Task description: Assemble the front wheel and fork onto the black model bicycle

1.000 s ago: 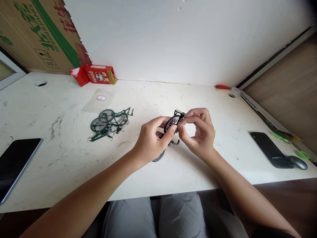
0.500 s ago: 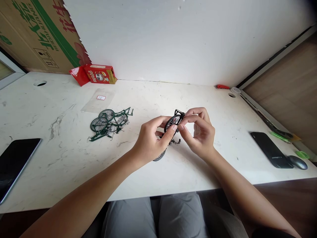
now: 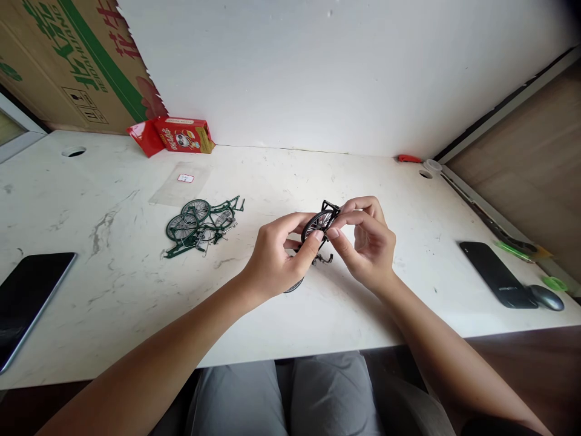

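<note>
A black miniature bicycle (image 3: 313,224) is held above the white table, tilted, with one spoked wheel up between my hands and the other low by my left wrist. My left hand (image 3: 282,251) is closed around its middle, thumb against the upper wheel. The fingertips of my right hand (image 3: 367,239) pinch the bicycle on the right side of that wheel; any small part between them is hidden. To the left lie green miniature bicycle parts (image 3: 200,227): wheels, frame pieces and fine metal bits.
A clear plastic bag (image 3: 179,184) with a label and a red box (image 3: 184,134) sit toward the back left. At the left edge is a tablet (image 3: 31,303). A dark phone (image 3: 497,274) and a mouse (image 3: 546,297) lie on the right.
The black bicycle has shifted very slightly right and up in my hands. My grip looks the same, and the green parts have stayed in place.
</note>
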Demonstrator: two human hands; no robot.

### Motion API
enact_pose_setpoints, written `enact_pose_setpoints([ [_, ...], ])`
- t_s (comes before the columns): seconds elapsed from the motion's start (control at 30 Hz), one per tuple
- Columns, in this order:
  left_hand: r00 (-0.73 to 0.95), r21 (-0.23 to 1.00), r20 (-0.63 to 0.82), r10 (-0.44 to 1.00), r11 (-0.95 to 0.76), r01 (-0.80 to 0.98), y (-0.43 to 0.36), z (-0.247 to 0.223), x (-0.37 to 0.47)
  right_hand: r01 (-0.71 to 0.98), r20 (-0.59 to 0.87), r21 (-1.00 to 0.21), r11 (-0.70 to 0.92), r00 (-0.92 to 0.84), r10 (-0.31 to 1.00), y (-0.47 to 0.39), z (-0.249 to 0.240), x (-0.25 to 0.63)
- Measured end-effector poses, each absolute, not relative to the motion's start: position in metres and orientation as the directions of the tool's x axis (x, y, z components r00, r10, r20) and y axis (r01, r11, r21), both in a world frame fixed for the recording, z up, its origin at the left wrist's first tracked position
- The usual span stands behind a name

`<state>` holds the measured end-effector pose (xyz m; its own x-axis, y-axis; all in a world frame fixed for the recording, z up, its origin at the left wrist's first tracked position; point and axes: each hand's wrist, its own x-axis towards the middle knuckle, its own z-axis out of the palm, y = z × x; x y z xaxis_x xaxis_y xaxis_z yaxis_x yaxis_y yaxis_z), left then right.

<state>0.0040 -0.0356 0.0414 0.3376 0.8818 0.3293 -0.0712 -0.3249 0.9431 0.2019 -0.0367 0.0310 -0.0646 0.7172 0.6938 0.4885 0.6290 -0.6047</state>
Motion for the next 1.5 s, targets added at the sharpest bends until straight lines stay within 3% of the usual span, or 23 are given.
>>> enact_pose_setpoints([
  [0.63,0.336,0.96,0.277,0.9,-0.246,-0.133,-0.037,0.035,0.009,0.47,0.68,-0.623,0.625,-0.071,0.73,-0.035,0.03,0.203],
  [1.5,0.295,0.952,0.299,0.907,-0.266,-0.149,-0.032,0.03,0.01,0.406,0.625,-0.692,0.597,-0.077,0.777,-0.037,0.032,0.203],
])
